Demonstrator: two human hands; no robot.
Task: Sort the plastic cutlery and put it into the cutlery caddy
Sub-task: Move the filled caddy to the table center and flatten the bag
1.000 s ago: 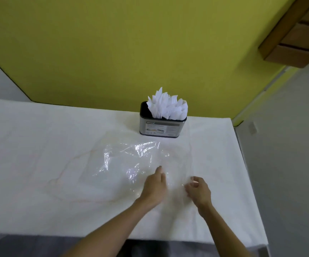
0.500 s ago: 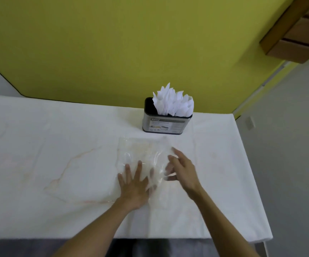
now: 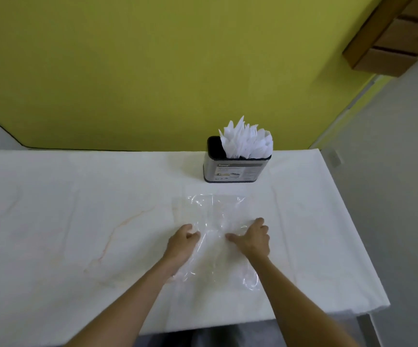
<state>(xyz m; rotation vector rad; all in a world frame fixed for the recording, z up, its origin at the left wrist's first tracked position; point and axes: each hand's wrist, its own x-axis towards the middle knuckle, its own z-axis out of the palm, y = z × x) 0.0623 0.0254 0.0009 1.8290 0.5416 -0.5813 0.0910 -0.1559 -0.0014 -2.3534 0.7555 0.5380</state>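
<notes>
Two hands meet on the clear bag (image 3: pixel 215 211), which lies flat on the surface (image 3: pixel 77 221) at lower centre. The left hand (image 3: pixel 181 242) curls its fingers (image 3: pixel 193 234), pinching the bag's left edge. The right hand (image 3: pixel 251 237) lies on the film, thumb out; whether it grips, I cannot tell. Plastic cutlery (image 3: pixel 248 141) stands upright in the cutlery caddy (image 3: pixel 233 171) above centre, beyond the bag and nearer the right hand.

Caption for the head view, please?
Left hand and right hand touch a clear plastic bag on the white table, cutlery standing in the caddy behind.
</notes>
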